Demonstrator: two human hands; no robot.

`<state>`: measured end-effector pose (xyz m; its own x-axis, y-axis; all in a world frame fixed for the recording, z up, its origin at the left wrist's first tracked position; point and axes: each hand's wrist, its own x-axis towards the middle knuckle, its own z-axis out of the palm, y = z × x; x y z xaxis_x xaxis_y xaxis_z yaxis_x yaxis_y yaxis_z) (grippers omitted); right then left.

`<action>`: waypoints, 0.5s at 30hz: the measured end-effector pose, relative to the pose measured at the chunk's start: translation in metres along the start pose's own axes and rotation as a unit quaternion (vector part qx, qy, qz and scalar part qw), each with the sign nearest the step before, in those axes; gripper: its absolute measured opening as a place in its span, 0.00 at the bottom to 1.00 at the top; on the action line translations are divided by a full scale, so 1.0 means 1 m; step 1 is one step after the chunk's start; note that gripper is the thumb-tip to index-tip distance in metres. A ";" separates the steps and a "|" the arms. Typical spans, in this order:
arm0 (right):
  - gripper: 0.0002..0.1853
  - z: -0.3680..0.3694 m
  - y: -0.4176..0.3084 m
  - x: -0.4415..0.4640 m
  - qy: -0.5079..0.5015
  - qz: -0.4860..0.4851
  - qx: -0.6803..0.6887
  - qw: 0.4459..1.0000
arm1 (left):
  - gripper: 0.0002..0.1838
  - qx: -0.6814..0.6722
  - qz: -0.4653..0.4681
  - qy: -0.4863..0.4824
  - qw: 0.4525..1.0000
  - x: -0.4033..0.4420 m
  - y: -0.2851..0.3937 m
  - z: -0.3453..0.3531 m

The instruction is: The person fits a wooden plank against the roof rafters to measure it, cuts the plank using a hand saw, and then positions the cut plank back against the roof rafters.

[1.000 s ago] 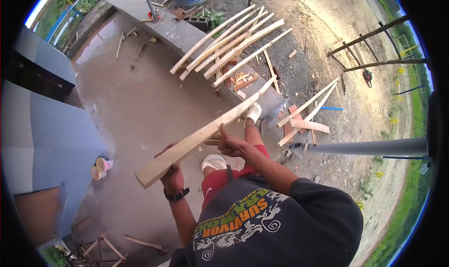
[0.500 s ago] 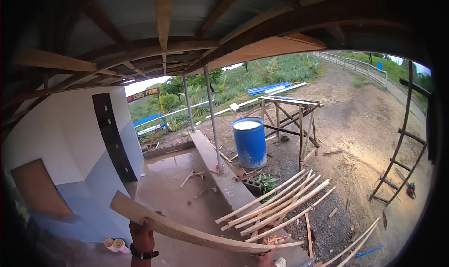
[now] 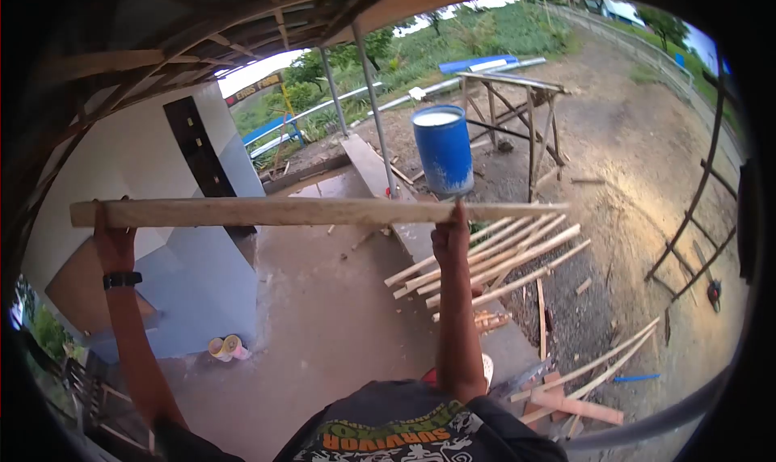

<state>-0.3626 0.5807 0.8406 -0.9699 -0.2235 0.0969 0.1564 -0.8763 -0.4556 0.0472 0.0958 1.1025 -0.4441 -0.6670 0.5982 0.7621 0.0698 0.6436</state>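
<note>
A long pale wooden board (image 3: 307, 212) is raised level in front of me, spanning from the left wall to above the wood strips. Near its left end, my left hand (image 3: 115, 240), with a black watch at the wrist, grips it from below. Toward the right part of the board, my right hand (image 3: 451, 234) is closed beneath it, a finger up against the wood. Behind and below the right hand, several pale wood strips (image 3: 517, 260) lie side by side across a concrete ledge (image 3: 416, 237).
A blue barrel (image 3: 443, 151) and a wooden trestle (image 3: 529, 139) stand beyond the ledge. Metal posts (image 3: 373, 110) rise from it. Small buckets (image 3: 229, 348) sit by the wall. A chainsaw (image 3: 714, 294) lies at right, near a pole ladder (image 3: 687, 219). Roof beams hang overhead.
The board has risen from a downward slant to level, lifted by both hands. My right hand has come up into view under it. The view first swung up, then dipped slightly.
</note>
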 end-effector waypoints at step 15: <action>0.22 -0.029 0.133 -0.080 0.099 0.177 -0.099 0.974 | 0.32 0.124 0.040 0.261 0.956 -0.155 -0.031 -0.205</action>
<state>-0.2699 0.4946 0.7463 -0.8822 -0.3918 -0.2609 0.4667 -0.6554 -0.5938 0.1890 0.0445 0.8920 -0.0439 -0.9271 0.3722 0.6195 0.2671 0.7382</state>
